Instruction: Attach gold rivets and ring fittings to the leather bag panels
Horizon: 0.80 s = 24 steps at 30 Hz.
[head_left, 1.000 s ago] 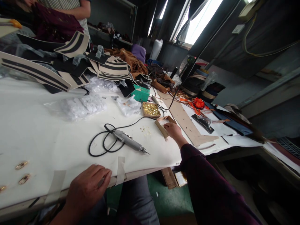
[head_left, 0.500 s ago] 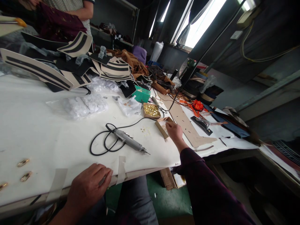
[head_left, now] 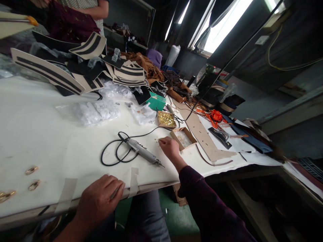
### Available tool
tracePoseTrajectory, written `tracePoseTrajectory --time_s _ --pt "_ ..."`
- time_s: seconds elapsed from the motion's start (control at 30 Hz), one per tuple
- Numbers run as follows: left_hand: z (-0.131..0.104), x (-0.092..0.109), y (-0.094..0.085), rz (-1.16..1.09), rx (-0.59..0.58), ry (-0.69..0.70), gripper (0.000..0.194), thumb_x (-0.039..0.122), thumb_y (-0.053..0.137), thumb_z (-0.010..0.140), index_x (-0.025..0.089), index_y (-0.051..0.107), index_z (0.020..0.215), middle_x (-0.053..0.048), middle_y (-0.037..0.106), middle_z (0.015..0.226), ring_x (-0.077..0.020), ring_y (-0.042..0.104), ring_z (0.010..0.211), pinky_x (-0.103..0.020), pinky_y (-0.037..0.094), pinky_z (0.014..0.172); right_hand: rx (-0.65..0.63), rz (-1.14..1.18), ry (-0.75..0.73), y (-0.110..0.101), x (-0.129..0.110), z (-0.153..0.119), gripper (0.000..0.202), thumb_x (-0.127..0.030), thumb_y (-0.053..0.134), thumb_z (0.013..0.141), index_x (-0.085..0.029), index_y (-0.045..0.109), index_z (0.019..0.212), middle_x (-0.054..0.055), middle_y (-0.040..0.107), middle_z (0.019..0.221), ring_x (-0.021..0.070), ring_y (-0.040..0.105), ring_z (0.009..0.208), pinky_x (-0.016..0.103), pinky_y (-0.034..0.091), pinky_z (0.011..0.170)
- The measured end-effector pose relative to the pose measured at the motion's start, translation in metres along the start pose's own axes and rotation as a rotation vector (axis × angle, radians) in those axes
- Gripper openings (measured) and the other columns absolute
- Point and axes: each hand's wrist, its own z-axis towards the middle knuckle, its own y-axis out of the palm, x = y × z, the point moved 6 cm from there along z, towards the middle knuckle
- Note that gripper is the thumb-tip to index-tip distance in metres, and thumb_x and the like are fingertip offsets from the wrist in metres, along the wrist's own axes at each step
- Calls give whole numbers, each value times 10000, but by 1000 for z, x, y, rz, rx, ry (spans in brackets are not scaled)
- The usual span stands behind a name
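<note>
My left hand [head_left: 102, 195] rests at the table's front edge with its fingers curled closed; what they hold, if anything, is hidden. My right hand [head_left: 169, 148] is over the white tabletop, its fingertips pinched together beside a few tiny gold-coloured pieces [head_left: 156, 140]. I cannot make out what lies between those fingers. Just left of it lies a grey electric screwdriver [head_left: 142, 151] with its black cord looped. Behind the hand stands a small cardboard box [head_left: 172, 126] full of gold-coloured pieces. To its right is an open cardboard box [head_left: 193, 137] with small pale contents.
Gold-coloured metal clasps [head_left: 34, 185] lie at the left. Farther back are a clear plastic bag of white items [head_left: 96, 112], a green box [head_left: 155, 101] and a pile of striped panels [head_left: 130, 72]. A person [head_left: 99, 10] stands behind, at the far left.
My right hand has moved left, out of the open cardboard box, to the tabletop by the loose gold-coloured pieces. My left hand stays at the table edge. The view has shifted slightly.
</note>
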Motion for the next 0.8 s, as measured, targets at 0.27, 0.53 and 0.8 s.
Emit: tracePoseTrajectory --time_s 0.27,0.53,0.8 --pt "-2 -2 1 -22 2 -13 175 219 617 981 253 710 836 -29 697 762 -188 665 752 -310 505 689 -16 -76 -107 10 -7 -2 225 -272 631 969 -255 792 812 36 766 892 182 648 819 292 326 644" --pt "2 2 -3 -6 17 5 179 227 612 984 250 703 832 -23 688 755 -178 662 731 -306 519 676 -43 -126 -214 8 -14 -5 280 -262 579 1020 -244 779 825 78 756 926 219 624 873 329 362 763" --pt "-2 -1 1 15 -7 11 165 212 634 985 240 697 835 -24 695 776 -190 656 749 -341 497 707 -61 -89 -239 8 -13 -9 249 -279 592 1035 -255 799 899 80 760 931 236 630 923 348 375 827"
